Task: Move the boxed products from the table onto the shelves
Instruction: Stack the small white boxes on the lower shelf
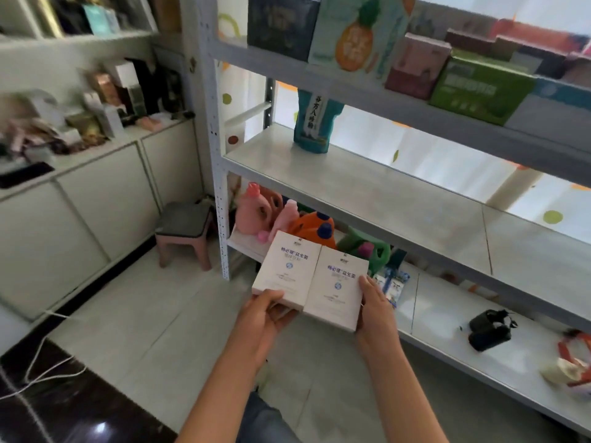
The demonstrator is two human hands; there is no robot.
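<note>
Two white boxes with blue print are held side by side in front of the metal shelf unit. My left hand (262, 318) grips the near edge of the left white box (287, 266), thumb on top. The right white box (337, 287) is gripped along its right side by my right hand (375, 306). Both boxes hover below the middle shelf (367, 193), over the left end of the bottom shelf (447, 314). The middle shelf holds a single teal pouch (311, 123) at its back left.
The top shelf (399, 103) carries several boxes, including a pineapple-print pack (355, 33) and a green box (479, 87). Detergent bottles (315, 228), a black item (489, 329) and a red-white bag (572, 362) sit on the bottom shelf. A pink stool (185, 231) stands left of the shelf post.
</note>
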